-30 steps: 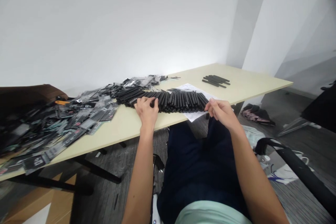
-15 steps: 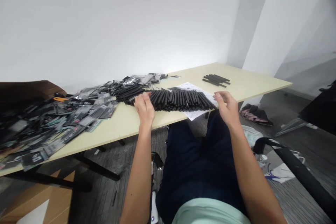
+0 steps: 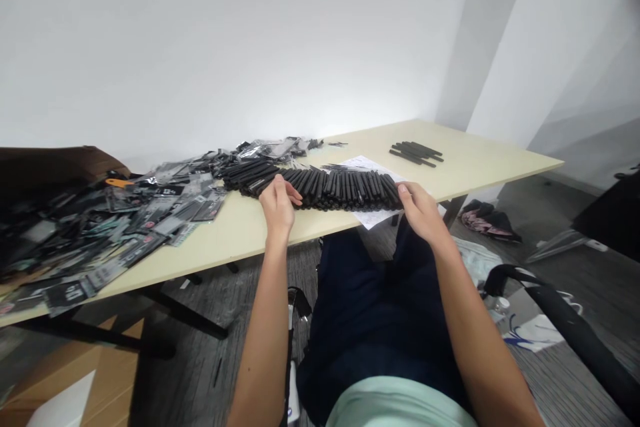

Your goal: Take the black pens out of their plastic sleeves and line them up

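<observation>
A long row of black rods (image 3: 340, 190) lies side by side on the pale table (image 3: 465, 167), partly over a white printed sheet (image 3: 373, 217). My left hand (image 3: 278, 207) curls over the row's left part, fingertips on the rods. My right hand (image 3: 423, 212) presses against the row's right end, its fingers along the last rods. A small loose group of the same rods (image 3: 416, 154) lies farther back on the table, out of reach of both hands.
A large heap of plastic-wrapped packets (image 3: 165, 210) covers the table's left side, with an orange-handled tool (image 3: 117, 182) on it. A black chair arm (image 3: 560, 300) stands to my right. Dark fabric (image 3: 489, 221) lies on the floor beyond the table.
My right hand has moved left from beside the row onto its right end, and that end now sits farther left. My left hand has stayed on the rods. The view has shifted slightly.
</observation>
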The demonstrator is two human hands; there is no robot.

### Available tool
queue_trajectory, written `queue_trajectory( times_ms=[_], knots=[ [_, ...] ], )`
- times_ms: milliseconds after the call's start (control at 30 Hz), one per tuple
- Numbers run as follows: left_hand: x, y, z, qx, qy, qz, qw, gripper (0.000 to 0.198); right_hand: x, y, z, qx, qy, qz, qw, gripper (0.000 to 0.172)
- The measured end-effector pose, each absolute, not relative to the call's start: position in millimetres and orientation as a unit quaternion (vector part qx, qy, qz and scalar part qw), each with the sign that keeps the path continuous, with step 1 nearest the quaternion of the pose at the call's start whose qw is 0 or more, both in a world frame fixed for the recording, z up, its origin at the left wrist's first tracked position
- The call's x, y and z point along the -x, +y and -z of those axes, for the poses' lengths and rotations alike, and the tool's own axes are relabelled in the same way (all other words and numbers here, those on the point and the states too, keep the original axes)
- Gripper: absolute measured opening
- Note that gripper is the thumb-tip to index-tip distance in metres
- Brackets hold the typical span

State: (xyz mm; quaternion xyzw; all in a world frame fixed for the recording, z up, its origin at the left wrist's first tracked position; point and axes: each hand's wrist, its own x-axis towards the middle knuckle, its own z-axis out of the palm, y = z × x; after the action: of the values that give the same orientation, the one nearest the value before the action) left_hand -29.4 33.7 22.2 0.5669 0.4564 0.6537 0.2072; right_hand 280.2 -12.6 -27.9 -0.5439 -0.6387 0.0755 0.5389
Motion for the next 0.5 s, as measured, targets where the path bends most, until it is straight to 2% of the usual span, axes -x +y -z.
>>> queue_trajectory(
  times_ms=[167, 500],
  knots=[
    [26.4, 33.4, -20.3, -0.603, 0.473, -0.624, 0.156, 0.052, -281.5, -12.3, 29.1, 0.546, -0.641, -0.081, 0.534, 0.058],
    [26.0, 33.5, -20.8, -0.604, 0.489, -0.615, 0.137, 0.054, -272.0, -5.0, 37.8, 0.549, -0.636, -0.091, 0.534, 0.063]
  ],
)
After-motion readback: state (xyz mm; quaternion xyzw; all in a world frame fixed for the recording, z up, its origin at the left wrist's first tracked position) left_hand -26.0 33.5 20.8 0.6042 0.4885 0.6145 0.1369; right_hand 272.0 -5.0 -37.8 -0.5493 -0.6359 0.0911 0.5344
